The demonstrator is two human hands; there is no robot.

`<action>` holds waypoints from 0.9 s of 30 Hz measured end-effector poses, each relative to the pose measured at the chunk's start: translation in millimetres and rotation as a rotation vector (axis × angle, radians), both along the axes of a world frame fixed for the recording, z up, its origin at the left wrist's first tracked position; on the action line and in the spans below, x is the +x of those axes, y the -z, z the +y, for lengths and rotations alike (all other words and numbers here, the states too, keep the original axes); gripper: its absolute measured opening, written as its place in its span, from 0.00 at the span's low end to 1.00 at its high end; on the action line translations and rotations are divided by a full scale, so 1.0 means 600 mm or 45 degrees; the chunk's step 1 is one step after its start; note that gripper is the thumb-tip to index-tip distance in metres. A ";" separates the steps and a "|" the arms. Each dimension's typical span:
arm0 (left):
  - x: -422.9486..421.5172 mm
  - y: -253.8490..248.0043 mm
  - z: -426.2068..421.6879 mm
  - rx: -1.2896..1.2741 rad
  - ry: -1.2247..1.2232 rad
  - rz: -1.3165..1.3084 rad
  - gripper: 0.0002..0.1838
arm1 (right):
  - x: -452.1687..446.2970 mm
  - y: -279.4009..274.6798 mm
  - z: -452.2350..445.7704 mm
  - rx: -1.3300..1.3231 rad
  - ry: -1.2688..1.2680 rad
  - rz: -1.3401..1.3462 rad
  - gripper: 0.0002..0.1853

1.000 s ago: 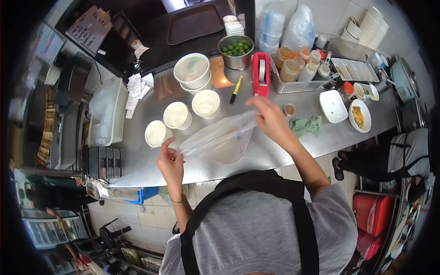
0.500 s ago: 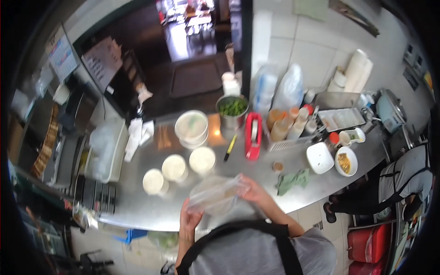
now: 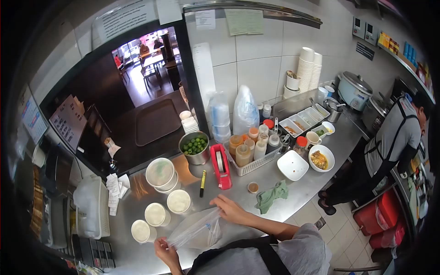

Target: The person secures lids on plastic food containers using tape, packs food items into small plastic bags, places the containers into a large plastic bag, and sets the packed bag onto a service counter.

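Observation:
My left hand (image 3: 166,253) pinches one end of a clear plastic bag (image 3: 195,229) at the counter's near edge. Its other end is gripped by my right hand (image 3: 229,210), so the bag's top edge stretches between them. A small blue print shows on the bag; I cannot tell whether anything is inside. Just beyond my hands stand three round tubs with pale tops: a right one (image 3: 178,200), a middle one (image 3: 157,214) and a left one (image 3: 141,230). Behind them is a stack of larger tubs (image 3: 160,172). A yellow-and-black marker (image 3: 202,184) lies past my right hand.
A red tape dispenser (image 3: 221,167) and a pot of green limes (image 3: 196,145) stand behind. Rightward are a basket of sauce bottles (image 3: 256,167), a green cloth (image 3: 271,196), a square white bowl (image 3: 292,165) and a food bowl (image 3: 321,157). A co-worker (image 3: 394,137) stands at right.
My hands have moved farther apart and the bag is now stretched lower between them. The camera view has shifted, showing more wall and the co-worker's upper body.

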State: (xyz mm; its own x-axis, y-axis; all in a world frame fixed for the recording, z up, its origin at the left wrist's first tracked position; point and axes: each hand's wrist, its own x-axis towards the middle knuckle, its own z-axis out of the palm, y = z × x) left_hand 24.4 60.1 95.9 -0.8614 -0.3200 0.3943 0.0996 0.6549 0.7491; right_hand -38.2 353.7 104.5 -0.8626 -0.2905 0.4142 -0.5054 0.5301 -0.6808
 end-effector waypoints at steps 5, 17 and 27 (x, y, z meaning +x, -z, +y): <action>0.020 0.024 -0.033 1.380 0.215 -0.492 0.03 | -0.023 0.050 0.025 -0.919 -0.338 -1.310 0.09; -0.004 0.133 0.000 2.188 0.863 -0.046 0.12 | -0.059 0.222 -0.022 -2.039 -0.506 -1.799 0.12; 0.013 0.127 0.081 1.205 0.369 -0.349 0.39 | -0.035 0.016 -0.034 -0.266 0.073 -0.133 0.18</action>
State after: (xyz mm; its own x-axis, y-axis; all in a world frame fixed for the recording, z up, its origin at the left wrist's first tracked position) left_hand 31.9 108.5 19.6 -0.9775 -0.1632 -0.1334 -0.0922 -0.2380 0.9669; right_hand -59.3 333.1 94.7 -0.9167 -0.1569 0.3676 -0.3993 0.3980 -0.8259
